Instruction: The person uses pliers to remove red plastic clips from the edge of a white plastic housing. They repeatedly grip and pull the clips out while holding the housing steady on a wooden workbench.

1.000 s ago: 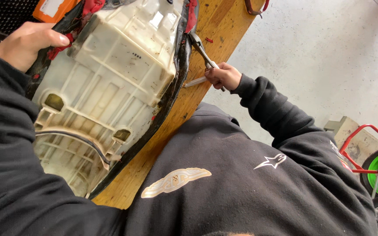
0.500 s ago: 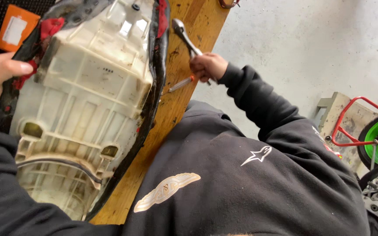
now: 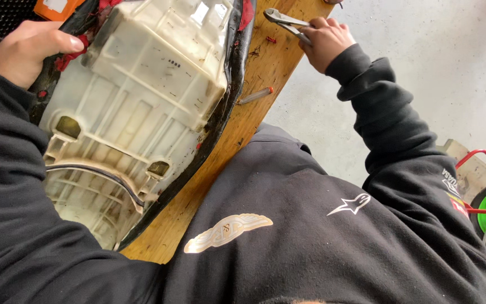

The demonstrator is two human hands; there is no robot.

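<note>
I see the cream shell (image 3: 142, 95), ribbed hollow side up, lying on the wooden bench (image 3: 254, 107). My left hand (image 3: 26, 50) clamps its black rim. Beyond a loose pin (image 3: 254, 95), my right hand (image 3: 324, 42) is closed around pliers (image 3: 285, 21). An orange label (image 3: 54, 7) sits farthest.

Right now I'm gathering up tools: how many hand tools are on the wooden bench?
2: pliers held in the right hand, and a small screwdriver-like tool lying beside the seat base. Others may be hidden.
</note>
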